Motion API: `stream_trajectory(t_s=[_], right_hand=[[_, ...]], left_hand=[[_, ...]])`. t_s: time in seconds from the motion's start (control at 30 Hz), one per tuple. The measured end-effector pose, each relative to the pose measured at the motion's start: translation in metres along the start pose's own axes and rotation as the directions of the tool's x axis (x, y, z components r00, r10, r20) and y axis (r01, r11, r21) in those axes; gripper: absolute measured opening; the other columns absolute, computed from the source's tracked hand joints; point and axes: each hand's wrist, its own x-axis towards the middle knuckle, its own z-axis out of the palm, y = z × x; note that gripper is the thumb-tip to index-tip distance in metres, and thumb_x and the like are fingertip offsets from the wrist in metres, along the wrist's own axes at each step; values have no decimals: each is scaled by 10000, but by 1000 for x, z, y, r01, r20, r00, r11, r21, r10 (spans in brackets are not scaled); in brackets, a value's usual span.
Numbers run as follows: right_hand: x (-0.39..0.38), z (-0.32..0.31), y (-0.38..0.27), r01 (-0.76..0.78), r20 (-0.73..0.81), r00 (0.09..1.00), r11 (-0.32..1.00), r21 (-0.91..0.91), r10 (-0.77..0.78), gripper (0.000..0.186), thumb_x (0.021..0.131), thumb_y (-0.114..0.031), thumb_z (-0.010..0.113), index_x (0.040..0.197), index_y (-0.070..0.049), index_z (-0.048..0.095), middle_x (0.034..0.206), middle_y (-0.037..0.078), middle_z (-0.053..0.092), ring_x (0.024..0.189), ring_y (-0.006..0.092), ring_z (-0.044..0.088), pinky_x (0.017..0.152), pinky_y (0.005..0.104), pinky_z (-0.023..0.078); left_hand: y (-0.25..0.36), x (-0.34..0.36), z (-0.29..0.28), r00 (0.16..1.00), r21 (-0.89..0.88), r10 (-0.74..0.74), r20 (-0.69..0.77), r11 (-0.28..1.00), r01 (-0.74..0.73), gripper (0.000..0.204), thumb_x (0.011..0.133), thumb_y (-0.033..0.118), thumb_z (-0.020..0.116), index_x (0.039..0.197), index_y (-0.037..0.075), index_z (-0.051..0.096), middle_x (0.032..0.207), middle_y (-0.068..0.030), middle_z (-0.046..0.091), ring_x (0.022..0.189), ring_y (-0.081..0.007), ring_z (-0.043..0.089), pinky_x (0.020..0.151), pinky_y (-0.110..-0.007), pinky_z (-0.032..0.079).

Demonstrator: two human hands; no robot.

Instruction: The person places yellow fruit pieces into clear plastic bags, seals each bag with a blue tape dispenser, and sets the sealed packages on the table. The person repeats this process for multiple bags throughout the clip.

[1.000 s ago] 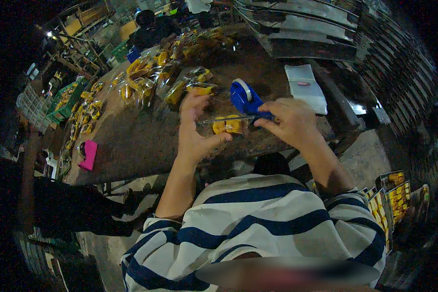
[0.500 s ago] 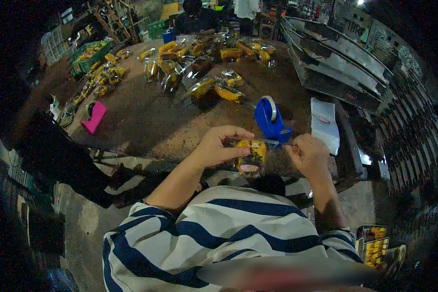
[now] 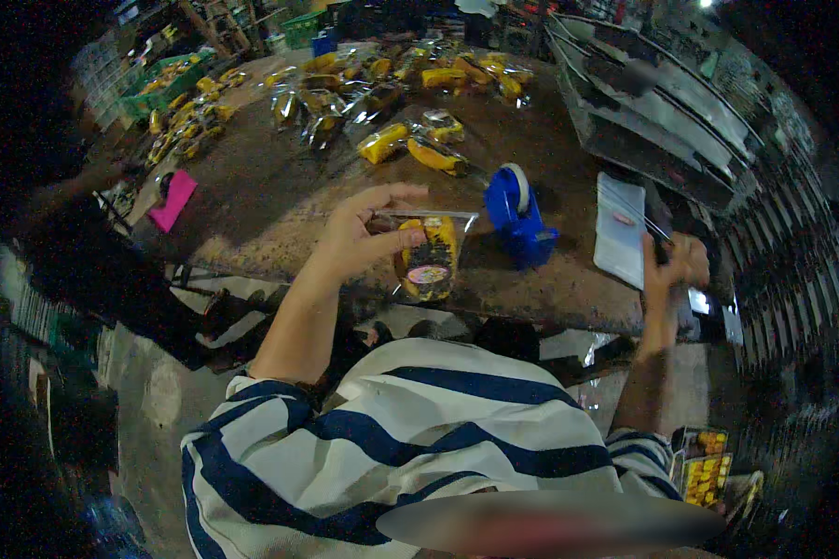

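Note:
My left hand [image 3: 368, 233] is closed on a clear plastic bag [image 3: 466, 226] by its upper part, thumb in front. Inside is a yellow bread roll [image 3: 441, 244] with dark topping, and a pink-and-white oval label [image 3: 427, 274] shows low on the bag. My right hand [image 3: 678, 263], blurred, is at the table's right side beside a stack of clear flat bags [image 3: 619, 233]. Its fingers are closed on what look like slim metal tongs [image 3: 645, 220], which slant over the stack. Between the hands stands a blue tape dispenser [image 3: 520, 224] with a pale roll.
Several bagged yellow rolls [image 3: 435, 156] lie across the far table [image 3: 280, 200]. A pink tape dispenser [image 3: 174, 201] and a green crate [image 3: 165, 86] are at left. Stacked metal trays [image 3: 643, 140] rise at far right. Trays of yellow bread [image 3: 707, 475] sit low at right.
My left hand has moved left and slightly away from me with the bagged roll. My right hand has left the blue dispenser's side for the right edge, where it grips the tongs.

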Motion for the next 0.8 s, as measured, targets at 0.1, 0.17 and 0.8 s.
stream_trajectory(t_s=[0.1, 0.17, 0.8], right_hand=[[-14, 17, 44, -14, 16, 1000, 991, -134, 16, 362, 719, -412, 721, 720, -82, 571, 741, 98, 575, 811, 305, 558, 733, 443, 430], [-23, 31, 71, 221, -265, 928, 960, -172, -261, 319, 728, -349, 733, 822, -77, 595, 804, 120, 589, 808, 330, 554, 716, 441, 447], [-65, 30, 109, -247, 350, 877, 934, -256, 328, 359, 756, -392, 703, 803, -59, 577, 770, 143, 595, 810, 345, 570, 683, 462, 468]], left_hand=[[-29, 3, -50, 998, 232, -63, -28, 970, 67, 408, 785, 96, 699, 1172, 64, 573, 986, -20, 628, 886, -111, 588, 766, -256, 483], [-40, 11, -111, 840, -156, -279, -465, 960, 232, 342, 835, 160, 649, 1161, 78, 585, 931, 6, 628, 845, -117, 597, 737, -265, 495], [-128, -81, -97, 525, 631, 363, -770, 557, 541, 571, 844, 350, 587, 1311, 76, 407, 1308, -183, 380, 1246, -347, 301, 1027, -460, 246]])
